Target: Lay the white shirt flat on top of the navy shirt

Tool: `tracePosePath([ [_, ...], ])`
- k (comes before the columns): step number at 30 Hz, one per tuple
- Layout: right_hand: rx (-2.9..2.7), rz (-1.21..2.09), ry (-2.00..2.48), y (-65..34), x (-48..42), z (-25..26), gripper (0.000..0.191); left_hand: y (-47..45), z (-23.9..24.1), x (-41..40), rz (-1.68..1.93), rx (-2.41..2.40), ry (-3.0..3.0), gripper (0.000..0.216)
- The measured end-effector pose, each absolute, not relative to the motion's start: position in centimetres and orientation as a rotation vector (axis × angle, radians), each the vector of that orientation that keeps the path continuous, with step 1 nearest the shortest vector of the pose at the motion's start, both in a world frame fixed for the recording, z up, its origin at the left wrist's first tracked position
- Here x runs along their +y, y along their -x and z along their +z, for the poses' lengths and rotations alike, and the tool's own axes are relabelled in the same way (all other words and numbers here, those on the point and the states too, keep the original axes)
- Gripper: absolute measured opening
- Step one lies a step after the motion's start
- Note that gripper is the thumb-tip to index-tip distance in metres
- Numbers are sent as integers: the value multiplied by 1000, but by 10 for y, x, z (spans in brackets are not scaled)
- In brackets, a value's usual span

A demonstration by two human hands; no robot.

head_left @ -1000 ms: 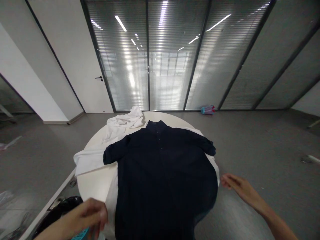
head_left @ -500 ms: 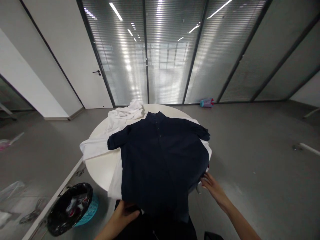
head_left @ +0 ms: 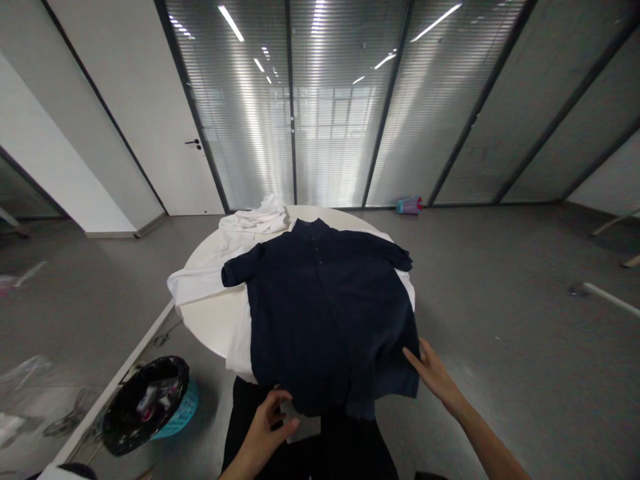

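Note:
A dark navy short-sleeved shirt (head_left: 325, 313) lies spread flat, collar away from me, on a round white table (head_left: 210, 323). Its hem hangs over the near edge. My left hand (head_left: 265, 430) is at the lower left of the hem, with fingers curled and pinching the fabric edge. My right hand (head_left: 434, 373) rests at the lower right corner of the shirt, fingers stretched out flat against the cloth. White garments (head_left: 240, 247) lie under and beside the navy shirt at the table's far left.
A blue basket lined with a black bag (head_left: 147, 413) stands on the floor to the left of the table. A small blue and pink object (head_left: 409, 205) lies by the glass wall behind. Grey floor surrounds the table.
The view pulled back from the table. My left hand moved from the basket side to the shirt's hem and closed on it. My right hand came in from the right to the shirt's lower right corner.

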State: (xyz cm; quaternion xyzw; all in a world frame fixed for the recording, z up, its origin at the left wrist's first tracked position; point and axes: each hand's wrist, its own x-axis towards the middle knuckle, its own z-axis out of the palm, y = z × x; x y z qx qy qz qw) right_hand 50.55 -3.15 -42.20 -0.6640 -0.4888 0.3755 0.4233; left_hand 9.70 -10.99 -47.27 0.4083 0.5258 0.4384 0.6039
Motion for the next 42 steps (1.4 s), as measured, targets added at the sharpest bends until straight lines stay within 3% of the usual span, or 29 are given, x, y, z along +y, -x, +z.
tracePosePath([
  [3,-1187,1071,1653,-509,-36,-428,72,-108,-477,-105,1211,1377,-803,74],
  [5,-1194,1057,1701,-512,-38,-430,69,-113,-479,-100,1266,1401,-760,75],
  [12,-1263,891,1764,-511,-44,-414,54,-115,-464,-103,1076,1282,-1051,52],
  [15,-1254,894,1700,-508,-46,-409,50,-109,-460,-106,1151,1355,-1066,47],
  [20,-1153,975,1637,-507,-47,-415,55,-105,-463,-107,1340,1454,-884,64],
  [25,-1078,1064,1585,-502,-48,-420,54,-111,-465,-114,1243,1318,-1036,51],
  [30,-1078,1110,1577,-497,-47,-424,57,-106,-463,-112,1364,1634,-1063,44],
  [37,-1106,1062,1636,-502,-40,-440,59,-92,-467,-108,1155,1372,-1054,55],
  [42,-1113,779,1840,-514,-34,-444,52,-57,-476,-99,930,1587,-1112,54],
])
